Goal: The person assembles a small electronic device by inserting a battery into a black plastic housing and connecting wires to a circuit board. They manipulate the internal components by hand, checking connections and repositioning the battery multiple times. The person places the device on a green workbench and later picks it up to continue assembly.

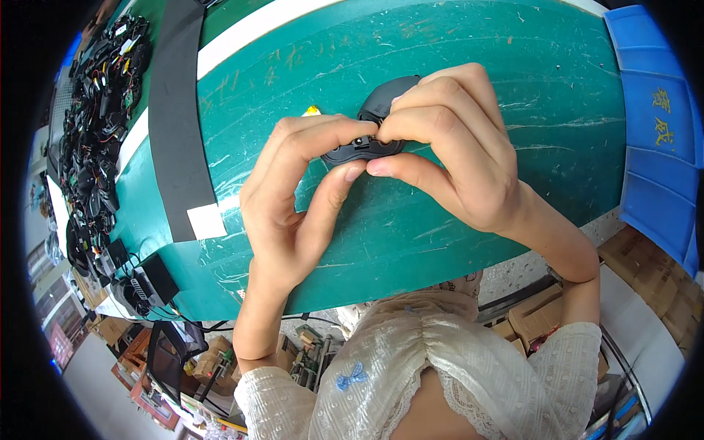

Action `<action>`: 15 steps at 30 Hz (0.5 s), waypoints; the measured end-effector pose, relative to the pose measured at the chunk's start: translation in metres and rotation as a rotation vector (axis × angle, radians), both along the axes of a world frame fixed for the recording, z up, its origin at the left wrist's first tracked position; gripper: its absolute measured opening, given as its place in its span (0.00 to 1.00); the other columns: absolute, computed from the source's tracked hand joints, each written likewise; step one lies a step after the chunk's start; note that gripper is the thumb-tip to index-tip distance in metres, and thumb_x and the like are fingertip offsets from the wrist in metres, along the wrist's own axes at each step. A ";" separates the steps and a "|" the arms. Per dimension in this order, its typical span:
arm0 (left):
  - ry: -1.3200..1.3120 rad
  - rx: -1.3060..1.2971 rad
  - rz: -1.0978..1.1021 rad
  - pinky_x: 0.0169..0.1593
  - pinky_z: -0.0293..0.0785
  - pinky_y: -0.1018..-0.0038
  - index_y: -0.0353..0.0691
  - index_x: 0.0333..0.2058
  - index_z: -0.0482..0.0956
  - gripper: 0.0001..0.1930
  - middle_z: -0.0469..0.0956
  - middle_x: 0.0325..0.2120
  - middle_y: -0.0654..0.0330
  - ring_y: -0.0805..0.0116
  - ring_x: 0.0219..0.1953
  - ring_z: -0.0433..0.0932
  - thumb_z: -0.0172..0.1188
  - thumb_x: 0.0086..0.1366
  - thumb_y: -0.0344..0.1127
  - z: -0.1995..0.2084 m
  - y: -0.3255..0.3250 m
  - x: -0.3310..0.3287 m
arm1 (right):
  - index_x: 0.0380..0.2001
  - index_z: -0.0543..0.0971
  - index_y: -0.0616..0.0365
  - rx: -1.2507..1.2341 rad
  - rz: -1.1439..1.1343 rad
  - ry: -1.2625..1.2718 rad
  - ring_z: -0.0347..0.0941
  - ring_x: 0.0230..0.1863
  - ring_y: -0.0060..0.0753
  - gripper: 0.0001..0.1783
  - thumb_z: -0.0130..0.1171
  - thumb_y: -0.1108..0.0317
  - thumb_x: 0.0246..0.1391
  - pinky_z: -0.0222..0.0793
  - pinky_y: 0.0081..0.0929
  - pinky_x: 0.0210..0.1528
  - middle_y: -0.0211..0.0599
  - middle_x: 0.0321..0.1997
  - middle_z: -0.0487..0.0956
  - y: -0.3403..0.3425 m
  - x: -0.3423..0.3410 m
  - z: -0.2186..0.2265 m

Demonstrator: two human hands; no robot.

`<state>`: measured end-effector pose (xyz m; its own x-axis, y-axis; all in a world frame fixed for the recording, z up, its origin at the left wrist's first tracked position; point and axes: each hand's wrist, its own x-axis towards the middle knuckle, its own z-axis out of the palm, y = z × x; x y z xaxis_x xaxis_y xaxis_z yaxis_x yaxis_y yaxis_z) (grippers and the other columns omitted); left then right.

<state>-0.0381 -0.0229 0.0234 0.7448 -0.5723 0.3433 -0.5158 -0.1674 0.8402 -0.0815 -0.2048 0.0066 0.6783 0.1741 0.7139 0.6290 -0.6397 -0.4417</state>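
Between my two hands is a black plastic part (361,151) with rounded edges and small inner pieces showing, like the inside of a computer mouse. My left hand (282,191) pinches its left side, forefinger on top and thumb at the near edge. My right hand (466,150) grips its right side, with the bent fingers over it and the thumb at the near edge. Just beyond, a smooth black curved shell (385,97) shows partly behind my right fingers; I cannot tell whether it is joined to the part. A small yellow-and-white piece (312,111) lies beyond my left hand.
A scratched green table (557,139) carries a long black strip (180,132) with a white patch (207,221). Many black devices with wires (95,139) are heaped at the far left, near a black box (157,279). A blue plastic bin (656,132) stands at the right edge.
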 end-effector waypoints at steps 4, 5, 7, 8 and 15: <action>-0.032 -0.053 -0.025 0.50 0.71 0.64 0.32 0.38 0.77 0.09 0.79 0.35 0.54 0.61 0.38 0.77 0.60 0.57 0.25 -0.007 -0.003 0.002 | 0.32 0.76 0.62 0.009 -0.012 -0.004 0.68 0.35 0.40 0.18 0.70 0.69 0.35 0.65 0.31 0.36 0.38 0.32 0.75 0.001 -0.001 0.001; -0.042 -0.070 -0.035 0.52 0.71 0.63 0.32 0.37 0.77 0.09 0.79 0.35 0.54 0.61 0.39 0.77 0.59 0.57 0.25 -0.008 -0.003 0.002 | 0.32 0.76 0.62 0.011 -0.007 -0.005 0.68 0.35 0.40 0.18 0.70 0.69 0.35 0.65 0.31 0.36 0.38 0.32 0.75 0.001 0.000 0.000; -0.026 -0.071 -0.030 0.54 0.70 0.61 0.32 0.37 0.77 0.08 0.79 0.35 0.55 0.61 0.39 0.76 0.59 0.58 0.25 -0.010 -0.003 0.002 | 0.32 0.75 0.62 0.016 -0.002 -0.001 0.68 0.34 0.39 0.18 0.70 0.69 0.36 0.65 0.31 0.36 0.38 0.32 0.75 0.000 0.000 -0.001; -0.018 -0.074 -0.030 0.55 0.70 0.60 0.32 0.37 0.77 0.08 0.79 0.35 0.55 0.61 0.39 0.76 0.59 0.58 0.25 -0.011 -0.004 0.003 | 0.32 0.75 0.62 0.019 -0.002 0.004 0.68 0.34 0.39 0.18 0.70 0.69 0.36 0.65 0.30 0.36 0.37 0.32 0.75 0.000 0.000 -0.001; -0.034 -0.058 -0.032 0.53 0.70 0.63 0.33 0.38 0.77 0.09 0.79 0.36 0.55 0.62 0.39 0.76 0.60 0.56 0.25 -0.009 -0.003 0.004 | 0.33 0.75 0.60 0.057 -0.074 0.047 0.68 0.34 0.37 0.19 0.71 0.68 0.36 0.63 0.29 0.35 0.35 0.32 0.75 -0.001 -0.003 -0.001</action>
